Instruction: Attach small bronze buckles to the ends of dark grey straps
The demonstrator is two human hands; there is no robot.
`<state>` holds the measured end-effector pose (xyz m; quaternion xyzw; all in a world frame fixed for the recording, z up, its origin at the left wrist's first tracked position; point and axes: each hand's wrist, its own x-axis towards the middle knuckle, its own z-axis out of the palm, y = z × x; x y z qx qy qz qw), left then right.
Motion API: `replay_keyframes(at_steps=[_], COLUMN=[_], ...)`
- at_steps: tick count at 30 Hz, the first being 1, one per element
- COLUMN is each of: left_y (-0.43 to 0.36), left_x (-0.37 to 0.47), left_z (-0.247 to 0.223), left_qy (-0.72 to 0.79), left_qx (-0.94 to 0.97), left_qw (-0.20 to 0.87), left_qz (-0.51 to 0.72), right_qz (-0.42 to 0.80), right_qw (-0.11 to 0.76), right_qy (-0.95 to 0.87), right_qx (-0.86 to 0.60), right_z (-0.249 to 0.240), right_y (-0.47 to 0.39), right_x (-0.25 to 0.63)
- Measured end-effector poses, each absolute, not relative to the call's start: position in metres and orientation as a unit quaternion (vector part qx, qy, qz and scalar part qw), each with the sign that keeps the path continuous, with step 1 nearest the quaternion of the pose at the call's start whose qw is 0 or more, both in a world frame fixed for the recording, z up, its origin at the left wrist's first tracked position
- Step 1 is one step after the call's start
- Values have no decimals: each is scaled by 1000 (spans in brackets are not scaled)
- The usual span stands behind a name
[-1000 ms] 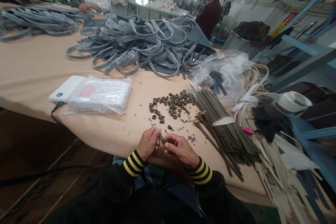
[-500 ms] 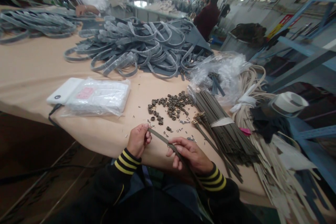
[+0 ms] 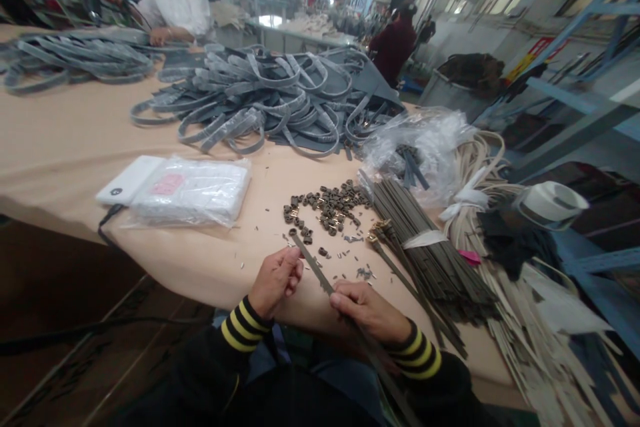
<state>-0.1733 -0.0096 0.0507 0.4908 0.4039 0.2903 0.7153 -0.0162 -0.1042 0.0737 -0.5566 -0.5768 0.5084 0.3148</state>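
Note:
A long olive strap runs from the small parts down toward my lap. My right hand pinches it partway along, thumb on top. Close to the strap's upper end is my left hand, its fingers curled together; whether it grips the strap or something small is hidden. Just beyond the strap's tip lies a pile of small olive loops with gold metal bits. Tiny metal pieces are scattered near my right hand.
Bundled olive straps and beige straps lie to the right. A wrapped white package sits left. Grey-blue straps are heaped behind. A person in white sits at the back left.
The strap's upper end has swung up and away from me, and now sticks out past my left hand. My right hand has closed more firmly around the strap. The view has tilted slightly upward.

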Motion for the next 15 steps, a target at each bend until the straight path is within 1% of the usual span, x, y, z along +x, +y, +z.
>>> replay_keyframes(at_steps=[3,7,8,10,12,15], left_y=[-8,-8,-9,-13,-18,-25], left_x=[-174,-175,-175,-173,-170,-167], left_z=[47,44,44,44,43,40], left_qy=[417,427,424,409,387,368], left_qx=[444,419,425,454,483,490], left_qw=[734,740,739,740,744,753], left_qz=[300,308,305,282,252,241], right_qz=[511,569,590,618,613,588], right_qw=[308,305,321,388,455,492], right_qy=[-588,-536,-504,-431,-382,-370], right_qx=[-546,-545,-543,-531,-521,-525], right_z=[61,52,50,46,44,43], right_y=[-108,-110,-109,-105,-100,-92], right_x=[-25,-30,-32,-36,-42,-48])
